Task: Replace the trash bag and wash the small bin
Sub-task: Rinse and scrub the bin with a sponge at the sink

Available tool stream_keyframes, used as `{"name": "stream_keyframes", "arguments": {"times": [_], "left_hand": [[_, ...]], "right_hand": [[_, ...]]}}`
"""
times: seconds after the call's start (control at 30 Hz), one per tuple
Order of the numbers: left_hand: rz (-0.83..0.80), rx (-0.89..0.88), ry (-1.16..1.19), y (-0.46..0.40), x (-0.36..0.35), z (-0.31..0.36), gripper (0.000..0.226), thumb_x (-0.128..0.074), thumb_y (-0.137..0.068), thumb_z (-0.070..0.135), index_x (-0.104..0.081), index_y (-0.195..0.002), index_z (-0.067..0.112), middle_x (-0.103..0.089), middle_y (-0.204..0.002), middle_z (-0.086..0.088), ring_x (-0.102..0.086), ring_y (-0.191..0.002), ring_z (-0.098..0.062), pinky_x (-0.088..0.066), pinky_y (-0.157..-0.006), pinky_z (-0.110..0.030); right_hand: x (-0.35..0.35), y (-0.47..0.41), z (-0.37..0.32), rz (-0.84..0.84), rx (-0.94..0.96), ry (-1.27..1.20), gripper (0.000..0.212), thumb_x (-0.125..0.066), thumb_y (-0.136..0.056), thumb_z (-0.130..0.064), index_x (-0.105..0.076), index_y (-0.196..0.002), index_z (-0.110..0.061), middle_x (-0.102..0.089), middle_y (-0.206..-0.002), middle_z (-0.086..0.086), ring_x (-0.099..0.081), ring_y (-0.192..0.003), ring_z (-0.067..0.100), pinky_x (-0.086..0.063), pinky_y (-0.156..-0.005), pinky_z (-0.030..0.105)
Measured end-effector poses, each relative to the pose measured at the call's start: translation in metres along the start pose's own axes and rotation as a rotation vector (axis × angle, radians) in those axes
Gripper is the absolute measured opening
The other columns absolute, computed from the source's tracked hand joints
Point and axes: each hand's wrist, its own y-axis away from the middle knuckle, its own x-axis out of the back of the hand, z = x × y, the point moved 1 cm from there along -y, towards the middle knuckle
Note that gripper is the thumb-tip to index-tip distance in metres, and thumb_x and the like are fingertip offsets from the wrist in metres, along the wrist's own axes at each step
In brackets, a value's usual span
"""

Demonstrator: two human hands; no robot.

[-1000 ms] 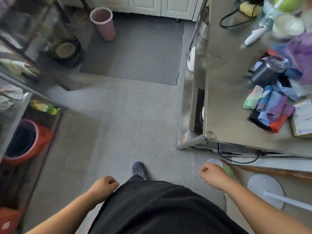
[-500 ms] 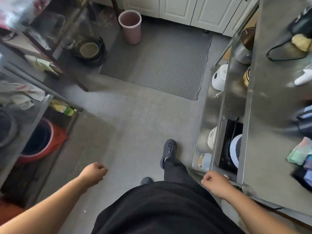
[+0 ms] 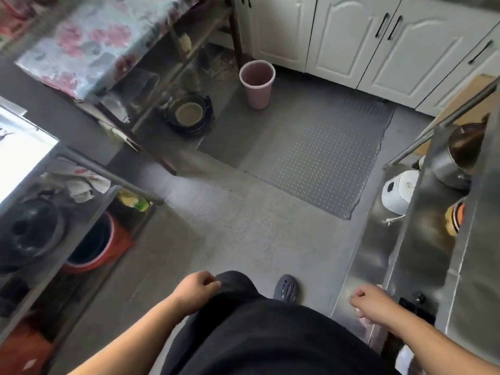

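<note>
A small pink bin (image 3: 257, 83) stands upright on the grey floor at the far end of the kitchen, beside the white cabinets (image 3: 351, 41). It looks empty, with no bag visible inside. My left hand (image 3: 196, 289) hangs low in front of my black trousers, fingers curled with nothing in them. My right hand (image 3: 369, 300) is also curled and empty, next to the steel shelf unit on the right. Both hands are far from the bin.
A grey studded mat (image 3: 311, 155) lies before the cabinets. At left are a table with a floral cloth (image 3: 89, 41), pans (image 3: 189, 113) beneath it, and a rack over a red basin (image 3: 94, 250). Steel shelving (image 3: 422, 239) at right holds a white rice cooker (image 3: 399, 192) and a pot (image 3: 457, 155).
I have walked forward and the view has swung left, so the pink bin is nearer and more central. Both fists stay closed and empty, swinging with my steps.
</note>
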Motion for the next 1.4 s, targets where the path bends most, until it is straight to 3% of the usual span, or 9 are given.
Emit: {"name": "stream_keyframes", "arguments": {"times": [0.23,0.33,0.5,0.67,0.8,0.93,1.1,1.23,1.4], "left_hand": [[0.015,0.096,0.11,-0.062,0.047,0.013,0.015,-0.059,-0.093,0.026,-0.068,-0.095,0.014,-0.071,-0.091,-0.004,-0.069,-0.086,-0.021,-0.055,-0.076,-0.033],[-0.018,0.127,0.027,-0.098,0.073,0.007,0.02,-0.06,-0.093,0.028,-0.07,-0.093,0.012,-0.068,-0.083,0.002,-0.064,-0.076,-0.016,-0.051,-0.068,-0.027],[-0.125,0.158,-0.156,-0.159,0.159,0.02,0.019,-0.058,-0.093,0.034,-0.062,-0.08,0.019,-0.065,-0.082,0.003,-0.065,-0.083,-0.017,-0.049,-0.069,-0.024],[-0.063,0.052,-0.308,-0.235,0.274,0.092,0.015,-0.057,-0.095,0.034,-0.063,-0.092,0.021,-0.069,-0.105,0.0,-0.064,-0.101,-0.017,-0.047,-0.079,-0.023],[0.092,0.006,-0.119,-0.288,0.343,0.169,0.023,-0.056,-0.095,0.027,-0.069,-0.09,0.009,-0.073,-0.091,-0.009,-0.07,-0.088,-0.028,-0.056,-0.079,-0.037],[0.112,-0.033,0.009,-0.335,0.373,0.238,0.024,-0.058,-0.093,0.025,-0.067,-0.087,0.004,-0.073,-0.09,-0.016,-0.07,-0.089,-0.032,-0.057,-0.077,-0.042],[0.051,0.045,0.094,-0.38,0.39,0.295,0.021,-0.057,-0.095,0.023,-0.061,-0.082,0.007,-0.07,-0.086,-0.011,-0.065,-0.075,-0.025,-0.051,-0.067,-0.031],[0.006,0.11,0.038,-0.4,0.411,0.334,0.019,-0.056,-0.092,0.024,-0.055,-0.077,0.013,-0.061,-0.077,-0.004,-0.057,-0.069,-0.019,-0.045,-0.065,-0.029],[0.18,0.164,0.091,-0.419,0.449,0.377,0.011,-0.057,-0.093,0.026,-0.067,-0.091,0.02,-0.068,-0.093,0.003,-0.061,-0.084,-0.016,-0.044,-0.072,-0.028]], "right_hand": [[0.089,-0.082,-0.128,0.053,0.076,-0.112,0.011,-0.058,-0.083,-0.012,-0.058,-0.072,-0.013,-0.058,-0.059,0.009,-0.056,-0.055,0.019,-0.043,-0.055,0.032],[0.111,-0.109,-0.173,0.071,0.085,-0.125,0.011,-0.059,-0.084,-0.014,-0.061,-0.074,-0.009,-0.063,-0.063,0.009,-0.061,-0.061,0.022,-0.046,-0.057,0.033],[0.132,-0.12,-0.219,0.021,-0.008,-0.017,0.012,-0.059,-0.086,-0.017,-0.063,-0.076,-0.011,-0.066,-0.06,0.004,-0.058,-0.056,0.018,-0.049,-0.061,0.028],[0.162,-0.137,-0.263,0.05,-0.052,0.074,0.018,-0.062,-0.082,-0.015,-0.062,-0.064,-0.016,-0.061,-0.053,-0.004,-0.06,-0.062,0.02,-0.048,-0.063,0.028],[0.189,-0.155,-0.29,0.063,-0.104,0.076,0.02,-0.066,-0.085,-0.019,-0.063,-0.066,-0.015,-0.059,-0.049,-0.005,-0.054,-0.048,0.012,-0.041,-0.054,0.023],[0.228,-0.194,-0.313,0.056,-0.13,0.003,0.017,-0.068,-0.086,-0.022,-0.067,-0.079,-0.006,-0.063,-0.056,0.0,-0.055,-0.053,0.018,-0.045,-0.062,0.028],[0.297,-0.256,-0.353,0.009,-0.128,0.046,0.019,-0.066,-0.086,-0.025,-0.063,-0.073,-0.011,-0.07,-0.065,0.002,-0.062,-0.058,0.014,-0.046,-0.061,0.026],[0.379,-0.309,-0.401,-0.056,-0.091,0.169,0.026,-0.062,-0.087,-0.022,-0.05,-0.064,-0.02,-0.053,-0.054,-0.004,-0.054,-0.05,0.011,-0.037,-0.052,0.021],[0.485,-0.377,-0.501,0.001,-0.003,0.198,0.023,-0.06,-0.093,-0.02,-0.055,-0.071,-0.013,-0.054,-0.066,0.003,-0.051,-0.06,0.017,-0.035,-0.059,0.026]]}}
